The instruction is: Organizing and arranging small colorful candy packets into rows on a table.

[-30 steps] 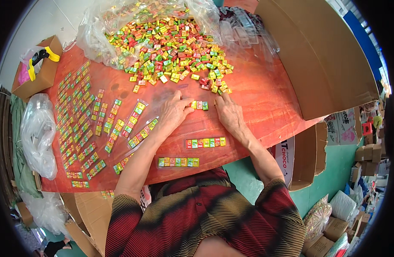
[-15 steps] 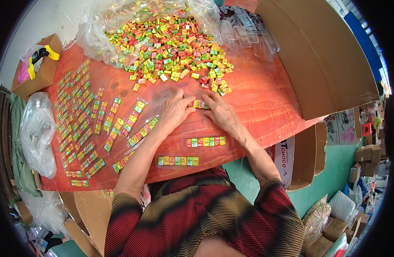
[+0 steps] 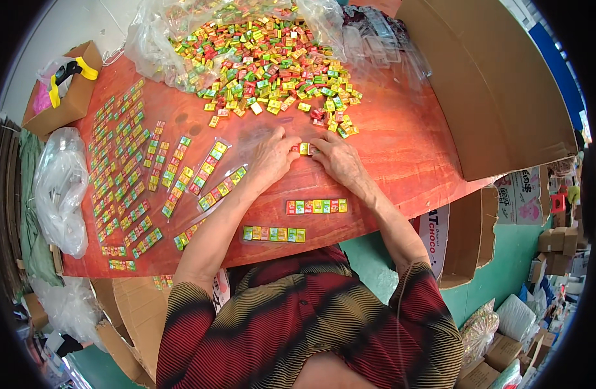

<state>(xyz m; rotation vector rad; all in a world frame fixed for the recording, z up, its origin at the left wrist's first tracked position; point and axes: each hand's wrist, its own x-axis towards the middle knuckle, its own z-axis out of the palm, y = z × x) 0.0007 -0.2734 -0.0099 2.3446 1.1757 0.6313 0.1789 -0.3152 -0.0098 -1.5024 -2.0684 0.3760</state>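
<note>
A short row of small coloured boxes [image 3: 304, 148] lies on the red table between my hands, just in front of the loose pile. My left hand [image 3: 275, 155] closes on its left end, thumb and forefinger against the boxes. At the other end my right hand [image 3: 339, 159] has its fingers bent over the boxes and hides part of the row. Nearer me lie two separate rows: one of red, yellow and green boxes [image 3: 316, 206], and a lower one of green, orange and yellow boxes [image 3: 274, 234].
A big heap of loose boxes [image 3: 278, 65] spills from a clear plastic bag [image 3: 146, 55] at the back. Many packed rows [image 3: 120, 155] cover the table's left side. Clear plastic trays [image 3: 379, 48] lie at the back right, beside a large cardboard box [image 3: 486, 84].
My hands have drawn closer together, and less of the row shows between them. The whole view has shifted slightly; the finished-looking rows and the pile lie as before.
</note>
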